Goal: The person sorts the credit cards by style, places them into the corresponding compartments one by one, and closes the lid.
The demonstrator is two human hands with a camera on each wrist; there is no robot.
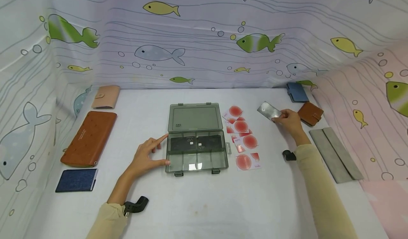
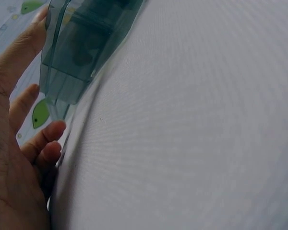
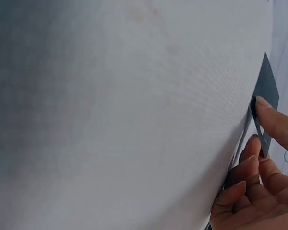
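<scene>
A translucent green plastic box (image 1: pixel 197 161) with its lid (image 1: pixel 194 117) laid back stands mid-table; its inside is divided into compartments. Two black cards (image 1: pixel 208 142) marked VIP lie in the back part of it. Thumb and index finger of my left hand (image 1: pixel 147 155) are spread and touch the box's left side; the left wrist view shows the other fingers loosely bent. To the right, my right hand (image 1: pixel 289 121) pinches a shiny dark card (image 1: pixel 267 111) by its near corner. That card (image 3: pixel 267 86) appears tilted between thumb and fingers in the right wrist view.
Several clear cards with red circles (image 1: pixel 243 161) lie right of the box. At left are a tan wallet (image 1: pixel 106 96), a long brown wallet (image 1: pixel 90 136) and a navy one (image 1: pixel 76 180). A blue wallet (image 1: pixel 297 92), a brown one (image 1: pixel 310 113) and a grey one (image 1: pixel 334 155) sit at right.
</scene>
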